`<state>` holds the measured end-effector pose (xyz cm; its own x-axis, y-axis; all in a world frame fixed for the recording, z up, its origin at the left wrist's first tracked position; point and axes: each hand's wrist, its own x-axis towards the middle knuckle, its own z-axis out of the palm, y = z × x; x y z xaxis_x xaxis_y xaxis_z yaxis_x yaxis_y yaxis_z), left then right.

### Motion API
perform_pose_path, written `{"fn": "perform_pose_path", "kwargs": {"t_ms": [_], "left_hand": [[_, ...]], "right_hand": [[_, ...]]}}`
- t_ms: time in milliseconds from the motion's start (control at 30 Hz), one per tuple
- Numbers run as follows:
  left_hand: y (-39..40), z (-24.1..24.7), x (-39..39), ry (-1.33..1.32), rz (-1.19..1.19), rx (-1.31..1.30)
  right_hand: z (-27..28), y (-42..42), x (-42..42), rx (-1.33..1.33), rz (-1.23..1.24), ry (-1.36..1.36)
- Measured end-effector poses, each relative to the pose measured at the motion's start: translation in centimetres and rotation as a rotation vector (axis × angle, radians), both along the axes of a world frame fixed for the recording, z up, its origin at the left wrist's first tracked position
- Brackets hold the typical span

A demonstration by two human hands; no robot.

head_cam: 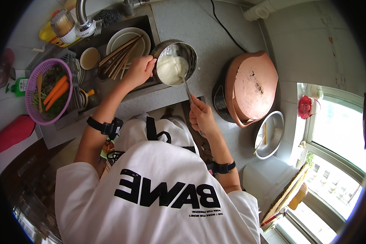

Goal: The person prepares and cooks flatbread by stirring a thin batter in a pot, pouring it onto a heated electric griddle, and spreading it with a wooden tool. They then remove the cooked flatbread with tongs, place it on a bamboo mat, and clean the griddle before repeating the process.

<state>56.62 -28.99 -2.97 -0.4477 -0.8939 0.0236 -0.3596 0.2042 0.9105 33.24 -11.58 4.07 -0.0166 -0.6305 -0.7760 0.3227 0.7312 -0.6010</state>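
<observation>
My left hand (141,70) grips the near-left rim of a round metal bowl (192,56), tilted over the counter beside the sink. Inside lies a soft white dough or thick batter (171,68). My right hand (202,116), below and to the right of the bowl, is closed around the handle of a metal utensil (188,90). The utensil's far end dips into the white mixture, so its shape is hidden. Several wooden chopsticks (122,58) lie across a pale bowl (111,41) in the sink, just left of the metal bowl.
A purple basket (27,91) with carrots (56,90) and greens stands left of the sink (152,29), under the faucet (82,15). At right are a large appliance with a worn pink lid (253,85), its black cord (225,30), and a metal basin (282,131) near the window.
</observation>
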Motion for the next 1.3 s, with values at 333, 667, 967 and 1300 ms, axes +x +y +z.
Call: {"fn": "perform_pose_path", "kwargs": {"t_ms": [333,667,967,1300], "left_hand": [[-0.2,0.3,0.1,-0.011,0.002,0.010],[0.2,0.4,0.1,-0.020,-0.020,-0.017],[-0.3,0.2,0.0,-0.020,-0.013,-0.042],[0.0,0.3,0.0,-0.037,-0.011,-0.016]], "right_hand": [[1.6,-0.1,-2.3,0.053,0.014,-0.197],[0.0,0.3,-1.2,-0.060,0.023,-0.010],[-0.5,0.2,-0.9,-0.042,0.042,-0.028],[1.0,0.4,-1.8,-0.026,0.086,-0.018]]}}
